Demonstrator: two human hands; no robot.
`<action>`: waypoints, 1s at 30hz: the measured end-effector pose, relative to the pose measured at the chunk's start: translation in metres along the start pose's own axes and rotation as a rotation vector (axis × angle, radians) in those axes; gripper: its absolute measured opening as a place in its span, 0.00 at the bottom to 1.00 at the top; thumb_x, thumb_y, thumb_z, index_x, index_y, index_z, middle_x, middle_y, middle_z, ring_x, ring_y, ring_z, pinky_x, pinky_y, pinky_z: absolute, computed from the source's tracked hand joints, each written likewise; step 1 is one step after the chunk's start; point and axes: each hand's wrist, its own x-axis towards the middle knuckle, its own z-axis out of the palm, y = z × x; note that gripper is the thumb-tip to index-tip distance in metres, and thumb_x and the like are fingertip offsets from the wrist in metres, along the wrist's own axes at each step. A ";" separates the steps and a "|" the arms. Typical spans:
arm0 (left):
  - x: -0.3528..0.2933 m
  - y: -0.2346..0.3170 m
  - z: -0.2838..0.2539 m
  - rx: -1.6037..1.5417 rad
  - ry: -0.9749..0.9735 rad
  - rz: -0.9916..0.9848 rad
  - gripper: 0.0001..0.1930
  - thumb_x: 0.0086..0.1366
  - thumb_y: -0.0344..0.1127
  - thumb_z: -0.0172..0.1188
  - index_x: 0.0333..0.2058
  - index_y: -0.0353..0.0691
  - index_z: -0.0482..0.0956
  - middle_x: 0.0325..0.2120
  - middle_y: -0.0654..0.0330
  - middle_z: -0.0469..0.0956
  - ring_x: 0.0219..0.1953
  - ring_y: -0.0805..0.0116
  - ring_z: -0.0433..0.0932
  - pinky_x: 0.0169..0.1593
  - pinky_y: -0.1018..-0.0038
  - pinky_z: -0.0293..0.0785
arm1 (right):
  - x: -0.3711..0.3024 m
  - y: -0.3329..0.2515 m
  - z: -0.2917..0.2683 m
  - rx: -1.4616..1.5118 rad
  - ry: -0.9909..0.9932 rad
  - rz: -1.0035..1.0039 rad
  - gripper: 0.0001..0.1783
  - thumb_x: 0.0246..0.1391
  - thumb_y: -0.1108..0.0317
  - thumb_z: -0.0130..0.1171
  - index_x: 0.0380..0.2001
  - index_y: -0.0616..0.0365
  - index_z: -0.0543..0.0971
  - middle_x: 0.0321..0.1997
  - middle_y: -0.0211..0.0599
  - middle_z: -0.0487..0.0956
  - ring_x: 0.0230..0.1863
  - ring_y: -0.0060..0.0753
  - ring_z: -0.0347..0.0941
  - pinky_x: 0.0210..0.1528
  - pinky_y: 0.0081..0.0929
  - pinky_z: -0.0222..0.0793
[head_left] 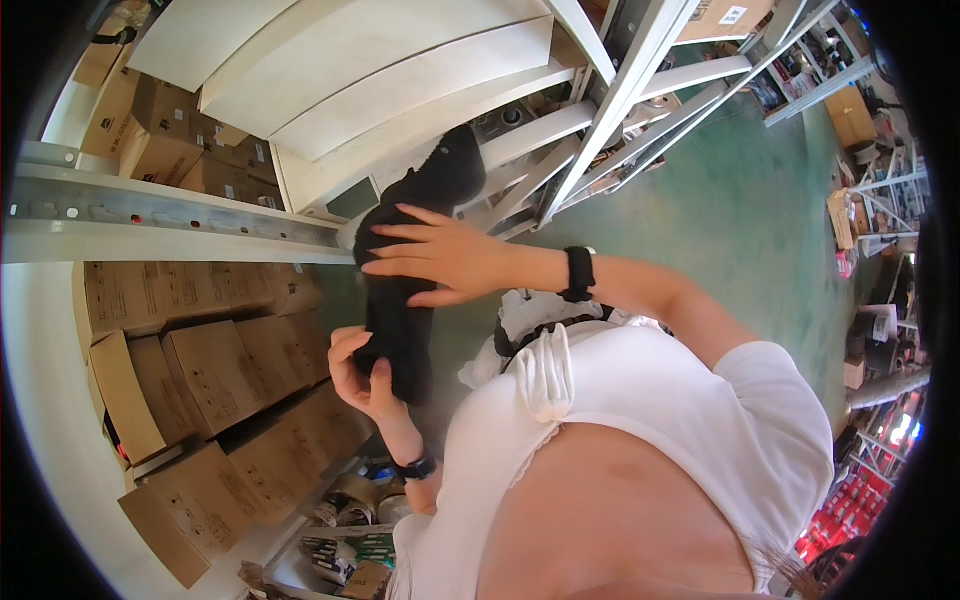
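Observation:
A long, bent black thing (398, 335), matte and soft-looking, stretches from the shelf frame down toward my body; its exact kind cannot be made out. My left hand (368, 385) grips its near end, thumb on the front and fingers curled at the left edge. Across its upper middle lies my right hand (440, 258), flat, with fingers spread. The far end (458, 165) of the black thing rests near a white shelf edge. A dark watch is on my left wrist, and a black band (579, 273) circles my right one.
Brown cartons (220, 370) fill the shelf at left, under a metal beam (180, 220). White panels (400, 90) lie on the rack ahead. A rack post (610, 110) stands to their right, beside green floor (720, 210). Below left is a bin of mixed goods (345, 560).

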 end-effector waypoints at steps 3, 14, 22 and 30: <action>-0.002 -0.002 -0.006 -0.055 0.010 0.015 0.17 0.36 0.23 0.47 0.32 0.33 0.69 0.30 0.55 0.65 0.33 0.67 0.62 0.45 0.78 0.57 | 0.005 -0.007 -0.001 -0.001 0.039 0.032 0.30 0.49 0.52 0.51 0.55 0.49 0.61 0.54 0.34 0.65 0.61 0.41 0.52 0.62 0.53 0.35; 0.015 0.029 0.001 0.017 0.096 0.665 0.19 0.51 0.33 0.47 0.44 0.39 0.63 0.45 0.48 0.63 0.43 0.51 0.67 0.45 0.61 0.69 | 0.039 -0.030 -0.016 0.143 0.278 -0.083 0.30 0.49 0.53 0.49 0.55 0.54 0.62 0.51 0.42 0.64 0.62 0.50 0.48 0.61 0.58 0.29; 0.039 -0.020 0.018 0.259 0.257 0.236 0.25 0.61 0.39 0.44 0.53 0.28 0.57 0.51 0.47 0.59 0.48 0.55 0.65 0.50 0.66 0.64 | 0.025 -0.011 -0.003 -0.071 0.212 0.122 0.35 0.45 0.51 0.53 0.56 0.53 0.60 0.55 0.40 0.62 0.63 0.45 0.47 0.61 0.56 0.31; 0.078 -0.092 0.074 0.840 -0.163 0.416 0.26 0.54 0.49 0.52 0.49 0.43 0.66 0.43 0.54 0.70 0.45 0.56 0.68 0.47 0.62 0.59 | -0.020 0.030 -0.014 -0.314 0.019 0.331 0.23 0.37 0.58 0.58 0.32 0.67 0.75 0.51 0.49 0.67 0.58 0.43 0.57 0.61 0.40 0.47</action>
